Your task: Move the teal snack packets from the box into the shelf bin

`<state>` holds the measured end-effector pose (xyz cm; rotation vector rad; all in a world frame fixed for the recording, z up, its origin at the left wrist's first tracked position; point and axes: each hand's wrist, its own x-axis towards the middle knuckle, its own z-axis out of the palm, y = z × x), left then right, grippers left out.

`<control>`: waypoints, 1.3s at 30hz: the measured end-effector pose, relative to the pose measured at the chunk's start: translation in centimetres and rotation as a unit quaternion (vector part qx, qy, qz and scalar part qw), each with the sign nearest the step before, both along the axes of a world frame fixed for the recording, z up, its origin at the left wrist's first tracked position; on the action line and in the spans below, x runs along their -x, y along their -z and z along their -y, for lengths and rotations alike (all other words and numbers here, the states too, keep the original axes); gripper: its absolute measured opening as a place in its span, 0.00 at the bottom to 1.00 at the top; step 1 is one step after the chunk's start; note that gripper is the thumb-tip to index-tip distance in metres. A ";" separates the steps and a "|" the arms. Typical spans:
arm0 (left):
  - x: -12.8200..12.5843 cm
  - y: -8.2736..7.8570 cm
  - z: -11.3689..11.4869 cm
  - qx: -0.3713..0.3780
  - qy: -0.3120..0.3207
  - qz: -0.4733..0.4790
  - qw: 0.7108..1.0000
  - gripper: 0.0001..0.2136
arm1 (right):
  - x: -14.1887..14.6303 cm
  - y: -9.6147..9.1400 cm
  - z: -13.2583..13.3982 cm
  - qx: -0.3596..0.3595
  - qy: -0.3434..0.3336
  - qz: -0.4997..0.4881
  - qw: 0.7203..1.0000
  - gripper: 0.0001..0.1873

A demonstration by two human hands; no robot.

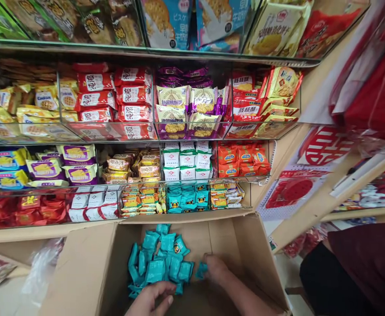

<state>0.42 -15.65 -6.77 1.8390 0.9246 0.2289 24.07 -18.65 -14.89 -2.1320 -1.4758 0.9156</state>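
Note:
An open cardboard box (245, 245) stands below the snack shelves. A heap of several small teal snack packets (161, 263) lies on its floor. My left hand (152, 298) reaches in from the bottom edge, fingers curled at the near side of the heap, touching the packets. My right hand (214, 268) is inside the box to the right of the heap, fingers closed on one teal packet (201, 270).
Glass-fronted shelves (152, 138) above hold rows of biscuit and snack packs; a compartment with matching teal packets (187, 197) sits just above the box. A clear plastic bag (42, 267) lies left. Red decorations (324, 147) hang right. Dark clothing (360, 267) is at lower right.

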 end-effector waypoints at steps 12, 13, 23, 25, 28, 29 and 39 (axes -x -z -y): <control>-8.0 -3.9 0.0 0.297 -0.110 0.179 0.931 0.19 | 3.6 -8.0 2.5 -0.220 0.160 -0.320 0.908 0.17; -8.1 -4.1 0.2 0.315 -0.111 0.191 0.923 0.19 | 3.8 -8.3 2.6 -0.230 0.180 -0.313 0.904 0.18; -7.8 -4.7 0.4 0.387 -0.093 0.234 0.887 0.15 | 4.5 -8.8 2.8 -0.255 0.239 -0.332 0.876 0.16; -7.8 -4.4 0.4 0.347 -0.104 0.214 0.907 0.15 | 4.6 -8.7 2.9 -0.244 0.236 -0.338 0.878 0.16; -7.6 -4.1 -0.1 0.252 -0.114 0.165 0.947 0.15 | 4.5 -8.8 3.1 -0.246 0.236 -0.343 0.875 0.16; -7.5 -4.2 -0.5 0.222 -0.108 0.155 0.957 0.15 | 4.3 -8.8 3.3 -0.249 0.233 -0.346 0.874 0.16; -8.1 -9.5 -7.7 0.100 -0.168 0.217 0.956 0.18 | -1.0 -5.1 5.9 -0.187 0.129 -0.179 0.957 0.14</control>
